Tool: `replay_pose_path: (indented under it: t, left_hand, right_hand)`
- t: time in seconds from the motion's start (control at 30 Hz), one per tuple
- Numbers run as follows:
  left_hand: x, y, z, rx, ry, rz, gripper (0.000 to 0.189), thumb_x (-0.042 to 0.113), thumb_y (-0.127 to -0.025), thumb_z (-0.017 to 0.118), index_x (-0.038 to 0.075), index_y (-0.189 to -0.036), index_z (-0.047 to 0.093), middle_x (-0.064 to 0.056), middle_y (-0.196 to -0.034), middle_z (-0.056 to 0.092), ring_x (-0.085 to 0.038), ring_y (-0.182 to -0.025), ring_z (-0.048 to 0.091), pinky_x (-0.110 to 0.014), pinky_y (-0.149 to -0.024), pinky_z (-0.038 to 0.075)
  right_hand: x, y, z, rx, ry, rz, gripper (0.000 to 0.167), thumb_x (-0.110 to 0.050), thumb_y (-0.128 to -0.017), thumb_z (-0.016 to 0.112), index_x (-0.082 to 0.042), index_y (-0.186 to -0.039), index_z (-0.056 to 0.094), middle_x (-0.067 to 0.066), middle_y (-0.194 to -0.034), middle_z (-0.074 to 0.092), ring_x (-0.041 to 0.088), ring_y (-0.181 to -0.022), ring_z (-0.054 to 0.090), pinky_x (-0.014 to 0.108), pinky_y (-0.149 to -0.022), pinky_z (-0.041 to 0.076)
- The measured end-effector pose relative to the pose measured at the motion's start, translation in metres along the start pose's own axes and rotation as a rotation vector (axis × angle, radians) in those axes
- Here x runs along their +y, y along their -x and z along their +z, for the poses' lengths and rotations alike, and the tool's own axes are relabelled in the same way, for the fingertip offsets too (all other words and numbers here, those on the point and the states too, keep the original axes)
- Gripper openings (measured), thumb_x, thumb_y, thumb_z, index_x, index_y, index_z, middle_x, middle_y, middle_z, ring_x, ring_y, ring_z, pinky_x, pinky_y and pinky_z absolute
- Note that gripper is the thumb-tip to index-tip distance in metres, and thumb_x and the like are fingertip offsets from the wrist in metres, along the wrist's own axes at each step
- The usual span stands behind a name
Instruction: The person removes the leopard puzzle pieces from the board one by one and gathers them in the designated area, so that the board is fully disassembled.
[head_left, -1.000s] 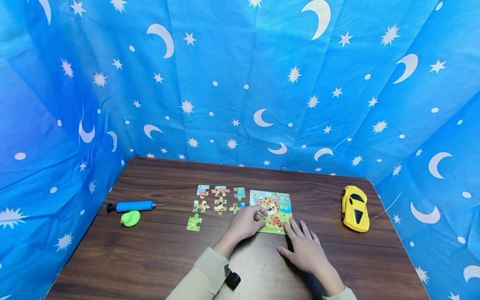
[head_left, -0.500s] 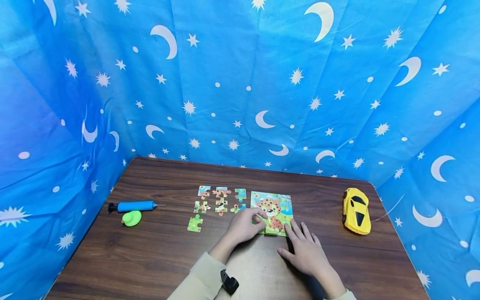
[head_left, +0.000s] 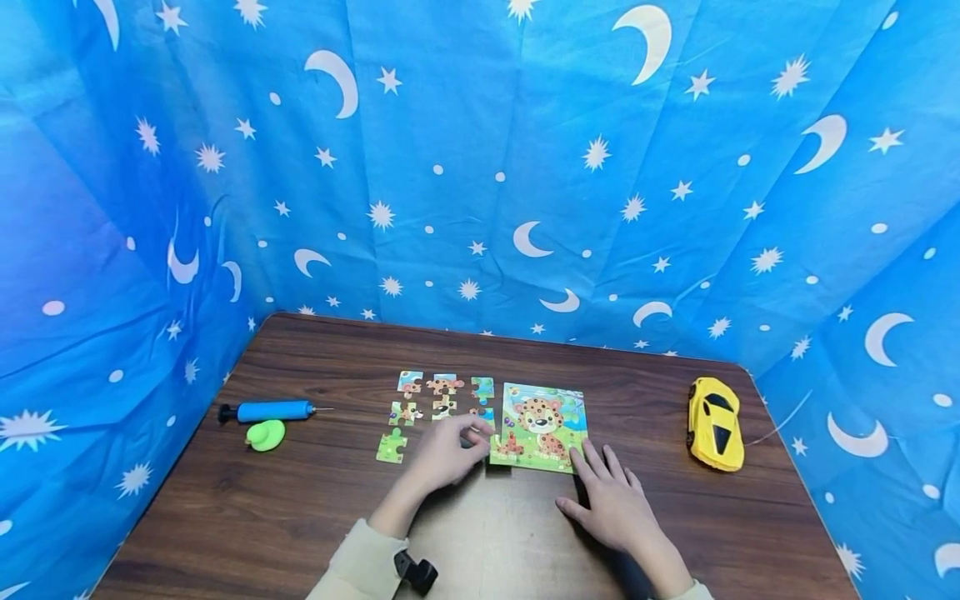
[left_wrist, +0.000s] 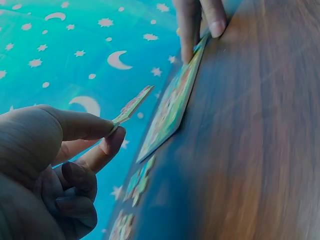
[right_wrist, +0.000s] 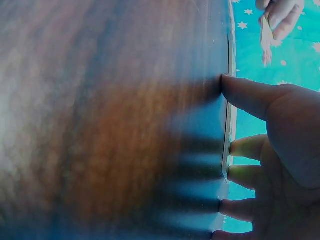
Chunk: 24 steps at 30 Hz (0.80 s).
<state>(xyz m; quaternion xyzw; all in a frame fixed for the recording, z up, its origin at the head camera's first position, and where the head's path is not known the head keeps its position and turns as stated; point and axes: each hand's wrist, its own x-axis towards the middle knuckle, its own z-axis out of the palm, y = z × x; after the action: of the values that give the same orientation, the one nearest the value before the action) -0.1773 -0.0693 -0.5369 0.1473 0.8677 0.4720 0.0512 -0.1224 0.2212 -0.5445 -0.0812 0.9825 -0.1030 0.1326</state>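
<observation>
A picture puzzle board [head_left: 558,404] with a spotted cub on it lies right of the table's middle. My left hand [head_left: 447,452] pinches a jigsaw piece [left_wrist: 134,105] between thumb and finger. In the left wrist view the piece is held up in the air, tilted, apart from the board. From the head it overlaps the board's lower left corner. My right hand [head_left: 611,500] rests palm down with fingers spread, its fingertips at the board's lower right corner and its thumb on the table. Loose jigsaw pieces [head_left: 392,446] are spread in rows left of the board, some partly covered by the left hand.
A blue hand pump [head_left: 275,411] with a thin needle and a green toy duck [head_left: 266,435] sit at the table's left. On the right stands a yellow toy car [head_left: 715,423]. Blue cloth [head_left: 480,167] with moons and stars hangs around the wooden table [head_left: 225,517].
My left hand has moved left with the jigsaw piece, from over the board to its lower left corner. The right hand has stayed in place. The head view has shifted slightly.
</observation>
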Motion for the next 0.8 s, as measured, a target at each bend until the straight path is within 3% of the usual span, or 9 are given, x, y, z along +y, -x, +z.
replay_pose_path:
  t: [0.23,0.53,0.8]
  left_hand:
    - [-0.011,0.011,-0.026,0.042,-0.073,-0.005,0.013,0.018,-0.092,0.075,0.025,-0.102,0.076,0.020,-0.085,0.070,-0.002,-0.079,0.066,-0.032,-0.071,0.051]
    - [-0.033,0.019,-0.052,0.029,-0.088,-0.102,0.012,0.017,-0.091,0.077,0.024,-0.101,0.077,0.016,-0.084,0.070,-0.006,-0.079,0.065,-0.039,-0.076,0.050]
    - [-0.040,0.023,-0.064,0.024,-0.157,-0.200,0.013,0.020,-0.092,0.078,0.026,-0.103,0.077,0.013,-0.083,0.068,-0.008,-0.075,0.062,-0.038,-0.069,0.048]
  right_hand:
    - [0.001,0.000,0.000,0.004,0.001,-0.004,0.087,-0.063,-0.094,0.066,-0.013,-0.161,0.040,0.017,-0.168,0.027,0.049,-0.151,0.022,0.075,-0.109,0.025]
    - [0.000,0.000,0.000,0.000,0.000,0.000,0.088,-0.063,-0.094,0.065,-0.013,-0.161,0.039,0.017,-0.168,0.026,0.049,-0.151,0.022,0.075,-0.110,0.024]
    - [-0.001,0.000,0.000,-0.004,-0.003,0.002,0.087,-0.062,-0.095,0.066,-0.012,-0.161,0.040,0.018,-0.168,0.026,0.049,-0.151,0.022,0.075,-0.110,0.024]
